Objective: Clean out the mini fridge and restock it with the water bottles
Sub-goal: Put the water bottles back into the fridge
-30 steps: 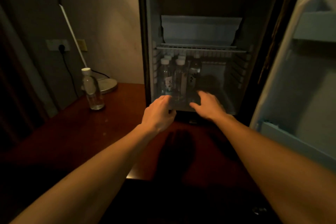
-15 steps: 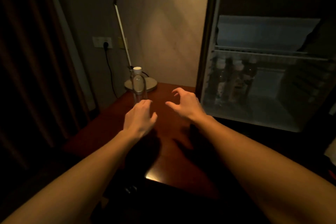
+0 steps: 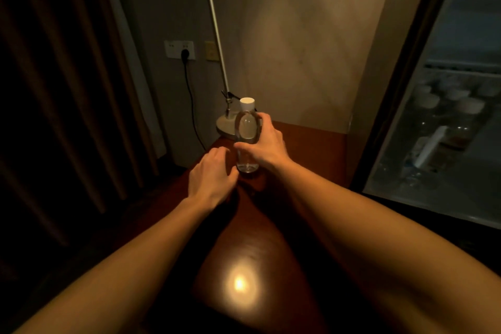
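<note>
Clear water bottle (image 3: pixel 246 127) gripped by right hand (image 3: pixel 267 145); lift upright toward mini fridge (image 3: pixel 444 122), left hand (image 3: pixel 211 173) loosely curled beside bottle, empty

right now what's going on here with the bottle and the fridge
A person is restocking a mini fridge that stands open on the right, with several capped bottles already inside. The right hand has its grip around a clear water bottle standing upright on the dark wooden table, beside a lamp base. The left hand hovers next to the bottle's lower part with fingers loosely curled, holding nothing. The bottle has not gone into the fridge yet.
</note>
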`<state>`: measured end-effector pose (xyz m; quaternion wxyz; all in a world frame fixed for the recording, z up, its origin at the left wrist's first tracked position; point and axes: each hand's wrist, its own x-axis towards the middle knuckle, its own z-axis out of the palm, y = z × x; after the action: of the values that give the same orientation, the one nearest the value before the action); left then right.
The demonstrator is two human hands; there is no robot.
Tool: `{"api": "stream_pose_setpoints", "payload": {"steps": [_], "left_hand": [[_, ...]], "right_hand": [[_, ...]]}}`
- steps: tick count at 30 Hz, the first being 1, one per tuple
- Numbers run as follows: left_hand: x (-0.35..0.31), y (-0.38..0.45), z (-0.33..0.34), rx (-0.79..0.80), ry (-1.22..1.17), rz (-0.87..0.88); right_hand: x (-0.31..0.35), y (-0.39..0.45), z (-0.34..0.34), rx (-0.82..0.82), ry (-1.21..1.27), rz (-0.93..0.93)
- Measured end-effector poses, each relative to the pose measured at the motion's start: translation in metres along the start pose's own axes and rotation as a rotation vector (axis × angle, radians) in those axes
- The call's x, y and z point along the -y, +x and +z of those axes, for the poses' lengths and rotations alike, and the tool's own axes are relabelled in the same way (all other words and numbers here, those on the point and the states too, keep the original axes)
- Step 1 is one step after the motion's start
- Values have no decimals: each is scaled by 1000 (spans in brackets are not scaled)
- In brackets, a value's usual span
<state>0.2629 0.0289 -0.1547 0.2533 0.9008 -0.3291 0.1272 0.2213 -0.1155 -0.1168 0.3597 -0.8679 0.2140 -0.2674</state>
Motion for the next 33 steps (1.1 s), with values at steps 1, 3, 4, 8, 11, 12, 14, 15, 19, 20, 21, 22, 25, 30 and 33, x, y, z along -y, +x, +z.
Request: {"api": "stream_pose_setpoints", "payload": {"steps": [1,3,4,8,11,12,14,15,19,20,21,22,25,30,33], "left_hand": [[0,1,2,1,-6,-1],[-3,1,4,0,-10,2],[-5,0,5,0,-11,5],[-17,-5,1,13,-40,20],[-36,-15,-4,15,-84,45],[-46,-21,-6,19,-100,53],[-68,-36,-10,29,-120,80],[-81,-45,-12,33,-128,100],[-130,-82,-16,45,-158,205],[-142,-90,-15,46,-160,231],[-154,-97,-15,48,-163,254],[-167,-104,-14,52,-167,272],[-205,-119,-11,77,-200,337],[-268,-129,1,109,-271,439],[-300,-126,13,120,-272,471]], "right_hand": [[-2,1,1,-30,17,0],[-3,3,-1,-63,22,-12],[-3,2,-3,-63,11,-24],[-6,-17,-21,-63,-20,-71],[-16,-48,-42,-79,-13,-90],[-20,-59,-53,-88,-15,-96],[-29,-81,-78,-109,-10,-98],[-33,-93,-91,-123,-6,-94],[-50,-137,-144,-200,-25,-79],[-53,-149,-158,-215,-33,-79],[-56,-160,-171,-225,-42,-78],[-60,-171,-185,-235,-55,-80],[-74,-196,-225,-287,-92,-59],[-104,-211,-282,-416,-134,27],[-122,-202,-306,-484,-153,71]]}}
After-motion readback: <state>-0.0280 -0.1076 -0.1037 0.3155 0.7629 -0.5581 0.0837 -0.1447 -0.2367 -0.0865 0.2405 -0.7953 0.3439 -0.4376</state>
